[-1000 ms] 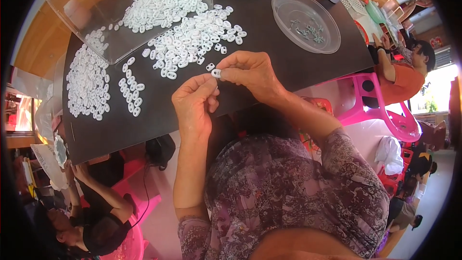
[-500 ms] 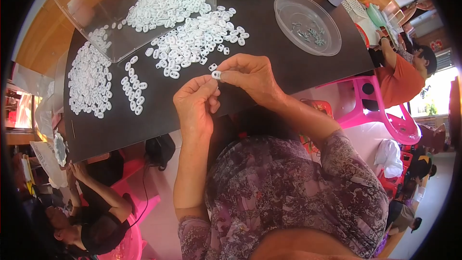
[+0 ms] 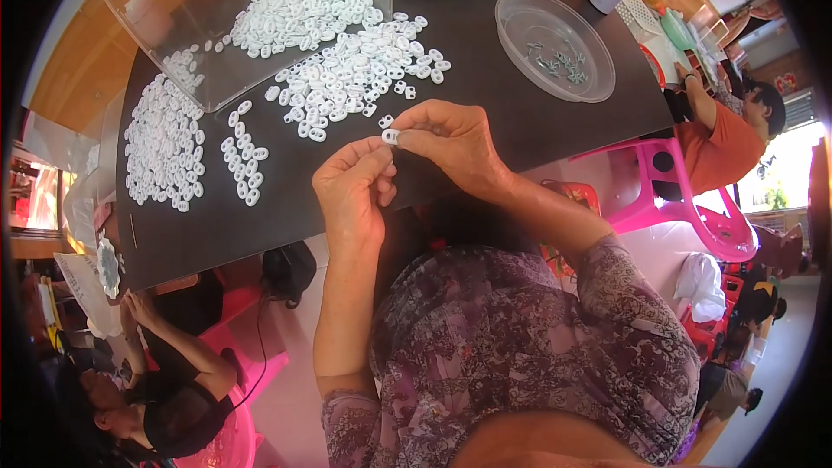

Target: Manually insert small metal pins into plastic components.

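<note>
You're in what looks like a small workshop — heaps of matching white parts (image 3: 351, 74) lie on your dark table (image 3: 529, 126). Other people (image 3: 721, 156) sit nearby, among pink plastic chairs (image 3: 650, 206).

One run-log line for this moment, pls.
right hand: pinching white piece | left hand: beside it, contact unclear | table: white piles, round tray with small grey parts

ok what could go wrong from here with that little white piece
The small white piece sits at the fingertips of the right hand, so it could slip out. If dropped forward, it might get lost among similar pieces in the middle heap. The left hand, if swept sideways, could scatter the loose column of pieces.
</note>
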Tool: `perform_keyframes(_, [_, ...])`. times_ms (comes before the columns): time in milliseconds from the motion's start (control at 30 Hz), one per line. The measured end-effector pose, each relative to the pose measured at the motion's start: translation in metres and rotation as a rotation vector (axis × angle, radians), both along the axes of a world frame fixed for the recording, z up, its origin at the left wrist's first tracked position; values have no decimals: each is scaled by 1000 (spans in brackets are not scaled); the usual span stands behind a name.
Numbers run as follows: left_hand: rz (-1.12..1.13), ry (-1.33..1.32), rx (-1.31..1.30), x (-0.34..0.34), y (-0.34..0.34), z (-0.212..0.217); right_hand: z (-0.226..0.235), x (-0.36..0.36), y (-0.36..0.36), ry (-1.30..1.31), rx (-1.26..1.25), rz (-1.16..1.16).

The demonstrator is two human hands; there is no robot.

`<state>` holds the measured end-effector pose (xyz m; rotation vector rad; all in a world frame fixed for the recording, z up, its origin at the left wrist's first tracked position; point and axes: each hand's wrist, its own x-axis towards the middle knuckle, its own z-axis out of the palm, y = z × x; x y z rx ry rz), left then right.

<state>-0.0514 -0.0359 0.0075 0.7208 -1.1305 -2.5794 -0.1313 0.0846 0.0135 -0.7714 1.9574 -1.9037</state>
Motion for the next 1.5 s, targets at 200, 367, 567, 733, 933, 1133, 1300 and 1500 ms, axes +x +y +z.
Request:
perform_keyframes(200, [37,-3,-80,4,1,0,4,-5,4,284,99,-82])
perform_keyframes(367, [68,-18,-171,7,1,1,-13,-44,19,1307,555,0])
perform_keyframes(567, [77,-38,-177,7,-2,0,15,-31,22,712,250,-109])
perform_keyframes(733, [23,21,-209,5,4,4,18,-31,22,-130,132,83])
perform_keyframes(933, [-50,57,22,1,3,-1,17,-24,15,-353,54,93])
perform_keyframes(1133, [-33,16,-72,1,6,-1,12,-21,14,-333,34,128])
perform_keyframes(1300, [-37,16,-53,1,5,-2,14,-16,11,-257,43,100])
perform_keyframes(1500, [-12,22,-145,5,2,0,7,-16,12,-109,62,150])
